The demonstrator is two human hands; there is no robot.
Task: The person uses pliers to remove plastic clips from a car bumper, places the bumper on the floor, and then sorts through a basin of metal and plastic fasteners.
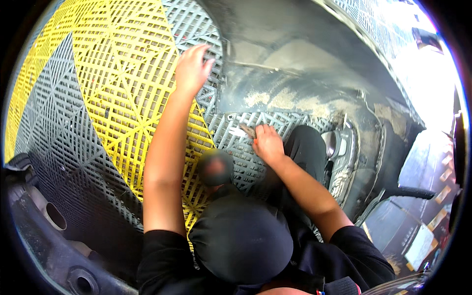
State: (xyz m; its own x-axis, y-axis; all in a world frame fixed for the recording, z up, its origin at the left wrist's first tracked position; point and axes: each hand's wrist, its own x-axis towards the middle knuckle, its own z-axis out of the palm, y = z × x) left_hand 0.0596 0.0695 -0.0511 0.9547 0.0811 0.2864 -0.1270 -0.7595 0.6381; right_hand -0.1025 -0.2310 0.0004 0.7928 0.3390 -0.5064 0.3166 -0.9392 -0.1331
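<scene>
Curved dark panel (pixel 300 54) lies on the floor, use that as reference. My right hand (pixel 269 144) is just off its near edge, fingers curled on a small tool (pixel 248 131), brownish with a pale end, over the grey tiles (pixel 241 164); type too small to call. My left hand (pixel 193 71) is just left of the panel, fingers loosely spread, nothing visible in it; can't tell if it's touching down. Progress: my read is partway. Panel is down and reachable, but pale dirt (pixel 282 101) covers part of its visible face and nothing looks finished. What's left, can't pin down. Containers: none I can make out. Dark moulded part (pixel 24 216), well left of the panel and closer to me, has round openings; insides too dark to read.
</scene>
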